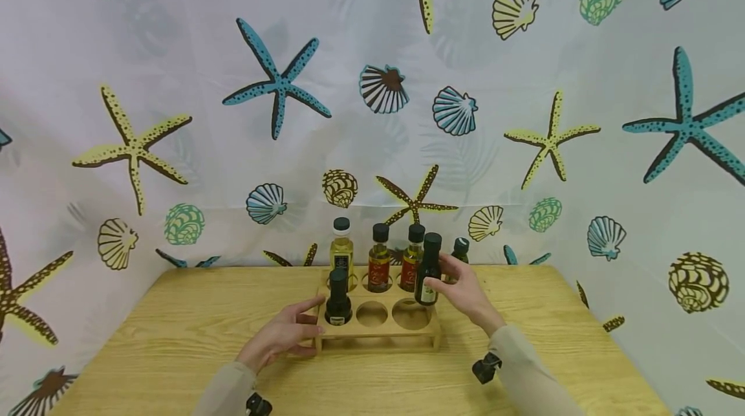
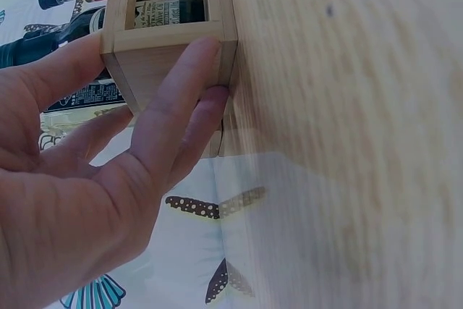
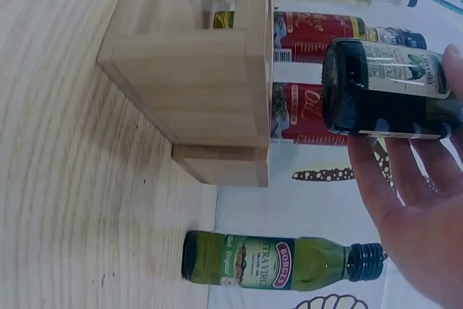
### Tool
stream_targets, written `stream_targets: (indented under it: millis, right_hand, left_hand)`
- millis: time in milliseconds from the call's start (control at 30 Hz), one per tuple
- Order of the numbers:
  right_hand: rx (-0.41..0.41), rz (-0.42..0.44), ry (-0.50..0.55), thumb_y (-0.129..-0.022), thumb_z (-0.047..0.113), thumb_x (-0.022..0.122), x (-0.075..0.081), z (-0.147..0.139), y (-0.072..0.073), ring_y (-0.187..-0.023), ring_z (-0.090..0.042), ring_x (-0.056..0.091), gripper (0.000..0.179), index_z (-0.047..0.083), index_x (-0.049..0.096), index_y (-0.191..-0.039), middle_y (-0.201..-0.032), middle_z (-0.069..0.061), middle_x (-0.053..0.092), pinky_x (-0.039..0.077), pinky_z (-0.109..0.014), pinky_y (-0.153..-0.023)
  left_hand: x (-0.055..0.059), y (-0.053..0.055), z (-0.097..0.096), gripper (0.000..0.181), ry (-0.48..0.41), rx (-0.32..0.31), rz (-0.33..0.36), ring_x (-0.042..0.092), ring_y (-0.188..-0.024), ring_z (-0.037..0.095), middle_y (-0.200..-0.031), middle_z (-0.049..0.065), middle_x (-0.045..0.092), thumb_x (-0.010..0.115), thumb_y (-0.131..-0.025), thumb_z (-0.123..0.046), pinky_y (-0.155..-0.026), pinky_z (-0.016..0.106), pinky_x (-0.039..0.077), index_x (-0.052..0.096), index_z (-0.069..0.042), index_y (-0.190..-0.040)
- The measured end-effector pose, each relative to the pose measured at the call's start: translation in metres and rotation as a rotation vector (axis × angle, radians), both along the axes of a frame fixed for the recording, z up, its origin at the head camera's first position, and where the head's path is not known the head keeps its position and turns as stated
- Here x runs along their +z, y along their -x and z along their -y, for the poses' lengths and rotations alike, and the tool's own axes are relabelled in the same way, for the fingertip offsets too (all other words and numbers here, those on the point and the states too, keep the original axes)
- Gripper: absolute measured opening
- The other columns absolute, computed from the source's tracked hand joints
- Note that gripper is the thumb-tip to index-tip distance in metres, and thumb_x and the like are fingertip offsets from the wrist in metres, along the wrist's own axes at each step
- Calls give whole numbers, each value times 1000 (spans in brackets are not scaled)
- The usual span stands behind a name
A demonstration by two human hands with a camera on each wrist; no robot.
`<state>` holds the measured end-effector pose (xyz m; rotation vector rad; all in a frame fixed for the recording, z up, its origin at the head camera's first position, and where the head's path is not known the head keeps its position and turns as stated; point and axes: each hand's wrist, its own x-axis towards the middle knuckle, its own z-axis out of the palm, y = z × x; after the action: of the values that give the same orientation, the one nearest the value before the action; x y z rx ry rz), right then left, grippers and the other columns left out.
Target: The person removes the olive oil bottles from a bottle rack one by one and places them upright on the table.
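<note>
A two-tier wooden bottle rack [image 1: 372, 332] stands on the table. My left hand [image 1: 285, 332] grips its left end, fingers spread along the end panel [image 2: 159, 63]. My right hand [image 1: 465, 290] holds a dark glass bottle [image 1: 429, 270] with a pale label, fingers and thumb around it. This bottle is raised, its base above the front right hole [image 1: 412, 314] in the head view. Another dark bottle [image 1: 338, 303] sits in the front left hole. Behind stand a bottle of pale yellow oil [image 1: 341, 254] and two red-labelled oil bottles [image 1: 379, 267].
A green olive oil bottle [image 3: 268, 262] stands on the table beyond the rack's right end, partly behind my right hand in the head view. The wooden table [image 1: 204, 312] meets a white curtain [image 1: 349, 157] printed with shells and starfish at the back and sides.
</note>
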<state>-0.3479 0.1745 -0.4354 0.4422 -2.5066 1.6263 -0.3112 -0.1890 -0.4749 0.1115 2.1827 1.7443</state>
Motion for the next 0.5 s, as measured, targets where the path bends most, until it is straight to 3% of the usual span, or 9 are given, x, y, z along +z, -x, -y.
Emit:
stream_targets:
  millis: [200, 500]
  right_hand:
    - [-16, 12, -17, -90, 27, 73, -1, -10, 3, -135, -38, 45, 79, 2, 32, -152, -149, -24, 43, 43, -52, -106]
    - [-34, -43, -59, -88, 28, 75, -1, -24, 10, -123, -37, 57, 73, 4, 41, -148, -136, -22, 57, 50, -50, -98]
  left_hand:
    - [0, 0, 0, 71, 1, 17, -1, 58, -115, 38, -140, 35, 40, 65, -92, -4, -79, 54, 57, 34, -13, -154]
    - [0, -1, -1, 70, 3, 23, 1, 57, -116, 40, -141, 35, 39, 64, -92, -2, -79, 54, 57, 33, -13, -154]
